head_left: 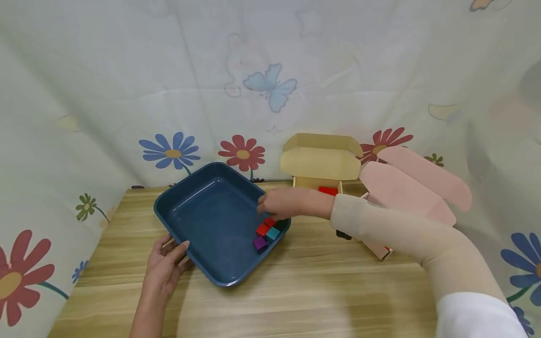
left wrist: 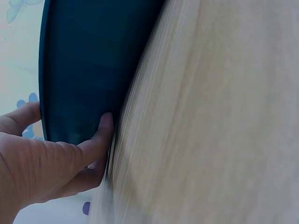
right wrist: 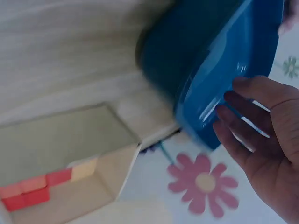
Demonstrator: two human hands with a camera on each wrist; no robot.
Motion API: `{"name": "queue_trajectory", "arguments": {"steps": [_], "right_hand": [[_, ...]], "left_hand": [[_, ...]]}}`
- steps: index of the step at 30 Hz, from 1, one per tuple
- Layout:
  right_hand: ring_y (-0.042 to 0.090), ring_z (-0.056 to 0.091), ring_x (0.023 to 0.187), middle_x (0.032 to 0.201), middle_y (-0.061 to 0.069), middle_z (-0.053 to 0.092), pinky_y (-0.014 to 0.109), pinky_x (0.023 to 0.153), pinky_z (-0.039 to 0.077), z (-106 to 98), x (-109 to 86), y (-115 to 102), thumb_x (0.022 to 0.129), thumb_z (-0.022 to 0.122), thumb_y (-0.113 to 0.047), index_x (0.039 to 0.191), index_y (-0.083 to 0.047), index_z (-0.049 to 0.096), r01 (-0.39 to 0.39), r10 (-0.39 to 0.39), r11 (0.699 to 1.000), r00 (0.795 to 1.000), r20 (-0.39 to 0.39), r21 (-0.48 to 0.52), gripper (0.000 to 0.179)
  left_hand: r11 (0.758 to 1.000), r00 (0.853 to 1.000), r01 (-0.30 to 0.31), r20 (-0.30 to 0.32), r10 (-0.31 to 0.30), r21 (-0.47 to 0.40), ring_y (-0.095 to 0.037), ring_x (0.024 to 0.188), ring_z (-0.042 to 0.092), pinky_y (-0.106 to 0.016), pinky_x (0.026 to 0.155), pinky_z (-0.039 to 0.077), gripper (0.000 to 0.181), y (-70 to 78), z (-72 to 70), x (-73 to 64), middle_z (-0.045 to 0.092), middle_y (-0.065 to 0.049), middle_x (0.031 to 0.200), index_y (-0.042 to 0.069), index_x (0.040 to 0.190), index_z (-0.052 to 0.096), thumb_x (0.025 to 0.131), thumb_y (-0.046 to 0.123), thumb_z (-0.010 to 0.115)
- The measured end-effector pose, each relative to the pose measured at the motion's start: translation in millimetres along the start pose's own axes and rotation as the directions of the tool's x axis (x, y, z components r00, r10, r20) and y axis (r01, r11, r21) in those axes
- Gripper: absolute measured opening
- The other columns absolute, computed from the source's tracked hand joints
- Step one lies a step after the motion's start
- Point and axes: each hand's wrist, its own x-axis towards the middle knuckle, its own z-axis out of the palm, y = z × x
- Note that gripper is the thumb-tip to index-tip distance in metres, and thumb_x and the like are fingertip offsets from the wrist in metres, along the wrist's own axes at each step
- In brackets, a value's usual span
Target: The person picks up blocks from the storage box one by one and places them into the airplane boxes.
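A dark blue tray (head_left: 203, 220) sits on the wooden table. At its near left side my left hand (head_left: 162, 265) grips the edge, thumb on the rim; in the left wrist view the fingers (left wrist: 93, 151) reach under the tray's wall. Over the right corner hovers my right hand (head_left: 281, 203). Its fingers (right wrist: 245, 133) are spread and slightly bent in the right wrist view, with nothing visible between them. Below it in the tray lie a purple cube (head_left: 259, 243), a teal cube (head_left: 272, 234), a red cube (head_left: 262, 229) and another red cube (head_left: 270, 222), partly hidden.
An open yellow box (head_left: 320, 163) stands behind my right forearm, with red blocks (right wrist: 28, 196) inside. Right of it is an open pink box (head_left: 405, 192), partly covered by the sleeve. A small black item (head_left: 343, 234) shows under the forearm. Flowered cloth hangs behind the table.
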Motion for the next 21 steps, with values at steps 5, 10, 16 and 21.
{"name": "queue_trajectory", "arguments": {"steps": [5, 10, 16, 21], "right_hand": [[0.017, 0.063, 0.111, 0.127, 0.005, 0.066, 0.024, 0.092, 0.053, 8, 16.3, -22, 0.097, 0.071, -0.017, 0.131, -0.011, 0.068, 0.09, -0.089, 0.996, 0.992, 0.087, -0.009, 0.034], [0.017, 0.063, 0.109, 0.13, 0.003, 0.064, 0.024, 0.094, 0.052, 20, 35.3, -35, 0.096, 0.073, -0.019, 0.134, -0.015, 0.066, 0.146, -0.137, 0.988, 0.977, 0.162, -0.046, 0.039], [0.015, 0.063, 0.094, 0.119, 0.0, 0.067, 0.024, 0.08, 0.054, 30, 46.7, -44, 0.097, 0.068, -0.007, 0.125, -0.018, 0.07, 0.214, -0.185, 0.97, 0.956, 0.228, -0.113, 0.03], [0.013, 0.062, 0.088, 0.113, -0.003, 0.07, 0.022, 0.076, 0.054, 34, 52.8, -48, 0.101, 0.061, -0.007, 0.12, -0.021, 0.074, 0.207, -0.163, 0.961, 0.96, 0.227, -0.185, 0.026]], "left_hand": [[1.0, 1.0, 0.0, -0.004, 0.0, -0.004, -0.013, 0.113, 0.059, -0.034, 0.091, 0.055, 0.08, 0.3, -0.1, -0.4, 0.038, -0.003, 0.137, 0.018, 0.157, 0.018, 0.097, 0.012, 0.07], [1.0, 1.0, -0.003, -0.007, 0.003, -0.007, -0.016, 0.116, 0.057, -0.035, 0.093, 0.055, 0.08, 0.5, 0.2, -0.4, 0.037, -0.003, 0.138, 0.017, 0.158, 0.018, 0.097, 0.011, 0.071], [1.0, 1.0, 0.002, -0.009, -0.002, -0.01, -0.017, 0.118, 0.056, -0.036, 0.095, 0.054, 0.081, -0.6, 0.8, -0.5, 0.036, -0.003, 0.137, 0.018, 0.157, 0.019, 0.096, 0.011, 0.071], [1.0, 1.0, -0.006, -0.014, 0.006, -0.008, -0.017, 0.118, 0.056, -0.036, 0.095, 0.054, 0.081, 0.3, 0.5, -1.4, 0.036, -0.003, 0.138, 0.018, 0.157, 0.019, 0.096, 0.011, 0.072]]}}
